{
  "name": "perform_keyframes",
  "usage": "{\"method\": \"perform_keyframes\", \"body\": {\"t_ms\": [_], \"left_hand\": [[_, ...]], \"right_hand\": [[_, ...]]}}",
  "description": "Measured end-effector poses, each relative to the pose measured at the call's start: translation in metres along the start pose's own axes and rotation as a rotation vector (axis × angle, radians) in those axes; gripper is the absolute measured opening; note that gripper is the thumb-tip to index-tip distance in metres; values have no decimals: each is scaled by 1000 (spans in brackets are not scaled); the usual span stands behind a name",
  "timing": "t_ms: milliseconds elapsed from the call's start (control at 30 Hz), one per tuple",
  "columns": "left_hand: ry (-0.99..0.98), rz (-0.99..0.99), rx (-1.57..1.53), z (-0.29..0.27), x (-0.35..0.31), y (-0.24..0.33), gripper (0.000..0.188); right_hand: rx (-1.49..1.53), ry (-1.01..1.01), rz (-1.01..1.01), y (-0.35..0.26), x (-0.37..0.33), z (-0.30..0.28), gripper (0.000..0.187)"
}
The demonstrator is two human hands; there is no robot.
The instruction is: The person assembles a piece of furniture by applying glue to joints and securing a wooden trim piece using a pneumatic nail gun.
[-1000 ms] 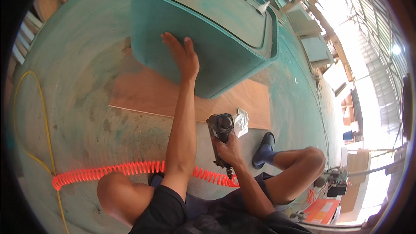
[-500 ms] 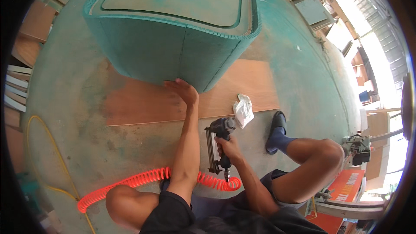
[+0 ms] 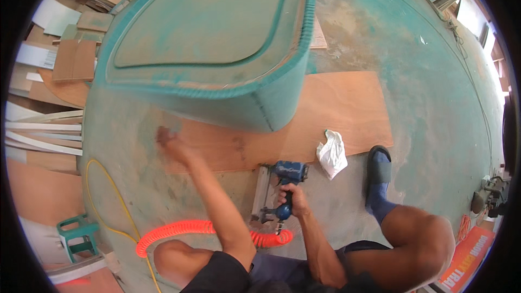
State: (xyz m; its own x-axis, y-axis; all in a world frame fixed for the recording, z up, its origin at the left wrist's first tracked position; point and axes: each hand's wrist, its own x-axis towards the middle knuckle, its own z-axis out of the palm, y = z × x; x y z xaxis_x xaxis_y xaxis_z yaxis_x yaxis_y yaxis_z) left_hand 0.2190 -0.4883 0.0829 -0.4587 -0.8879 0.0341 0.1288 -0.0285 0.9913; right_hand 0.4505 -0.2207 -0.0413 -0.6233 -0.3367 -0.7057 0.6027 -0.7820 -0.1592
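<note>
A large green curved cabinet-like piece (image 3: pixel 217 109) with a rounded front and a grooved flat top (image 3: pixel 190 32) stands on a brown plywood sheet (image 3: pixel 347 103). My left hand (image 3: pixel 175 145) is low by its front, over the sheet's left end; motion smears the fingers, and I cannot tell whether they touch the piece. My right hand (image 3: pixel 293 199) is wrapped round the handle of a blue pneumatic nail gun (image 3: pixel 291 171), held upright in front of me, its long magazine on the left. A coiled orange air hose (image 3: pixel 179 229) runs from its base.
A crumpled white plastic bag (image 3: pixel 332 154) lies at the sheet's near edge, left of my slippered foot (image 3: pixel 379 165). A yellow hose (image 3: pixel 111 180) loops at left, near a green stool (image 3: pixel 78 237). Boards and wood strips (image 3: pixel 46 133) are stacked along the left.
The green piece has turned, bringing its right corner nearer the middle. My left hand has left its bottom edge and swung left. The nail gun stays in my right hand; the view has shifted.
</note>
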Motion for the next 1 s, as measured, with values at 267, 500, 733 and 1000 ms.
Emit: {"method": "perform_keyframes", "body": {"t_ms": [267,500,733,1000], "left_hand": [[-342,-67,-507,82,-80,71,54],[-23,-104,-627,94,-124,19,49],[-286,-199,468,80,-309,-12,36],[-874,1508,2023,213,-303,6,79]], "right_hand": [[-233,76,-39,-12,16,9,10],[-359,15,107,-21,31,-3,11],[-611,123,48,-61,-19,-4,36],[-630,58,239,-53,1,-4,42]]}}
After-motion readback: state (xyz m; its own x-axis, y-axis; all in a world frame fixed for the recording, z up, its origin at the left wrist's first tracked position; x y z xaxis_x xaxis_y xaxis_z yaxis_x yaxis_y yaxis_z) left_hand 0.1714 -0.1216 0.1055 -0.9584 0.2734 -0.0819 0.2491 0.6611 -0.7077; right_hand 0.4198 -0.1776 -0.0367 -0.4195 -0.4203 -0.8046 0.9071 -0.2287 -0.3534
